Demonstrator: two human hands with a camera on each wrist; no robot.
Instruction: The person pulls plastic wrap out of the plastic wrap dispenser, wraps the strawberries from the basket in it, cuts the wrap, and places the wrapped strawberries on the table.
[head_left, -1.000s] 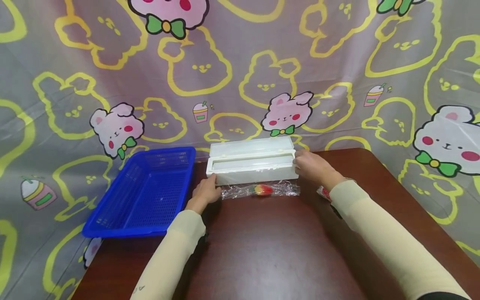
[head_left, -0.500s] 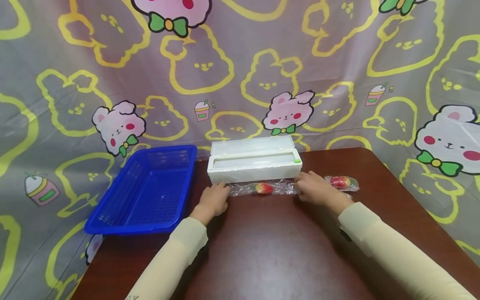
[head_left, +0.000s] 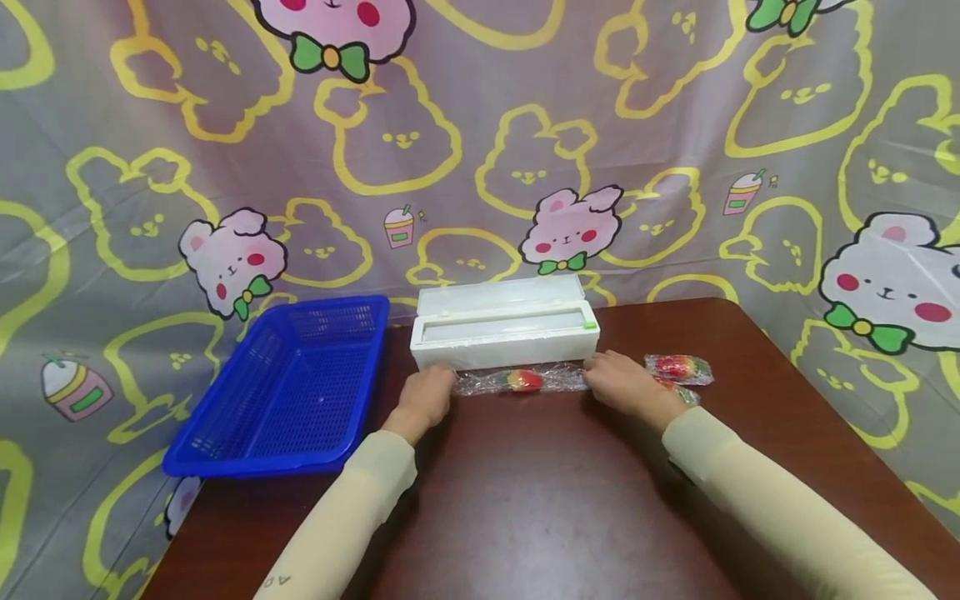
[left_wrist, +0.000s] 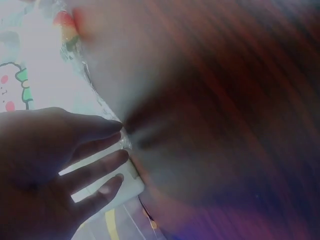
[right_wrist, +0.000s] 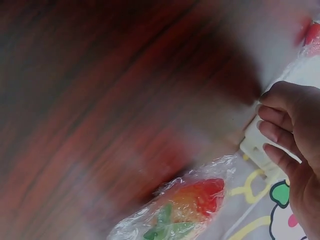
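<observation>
A red-and-yellow fruit with a green end (head_left: 524,381) lies on a strip of clear cling film (head_left: 481,383) along the front of a white film dispenser (head_left: 510,347). My left hand (head_left: 425,398) pinches the strip's left end; in the left wrist view its thumb and index finger meet at the film edge, other fingers spread. At the opposite end my right hand (head_left: 626,385) pinches the film, thumb against fingertips. The dispenser's lid stands raised behind it, and a green slider (head_left: 589,325) sits at its right end.
Right of my right hand lie two film-wrapped fruits (head_left: 678,367), the nearer one partly hidden by the hand. A blue plastic basket (head_left: 258,465) stands on the left of the brown table (head_left: 540,492). A patterned curtain (head_left: 465,200) hangs close behind.
My right hand has come down from the dispenser's right end to the film's right end, uncovering the green slider and wrapped fruits. My left hand has shifted from the dispenser's corner to the film.
</observation>
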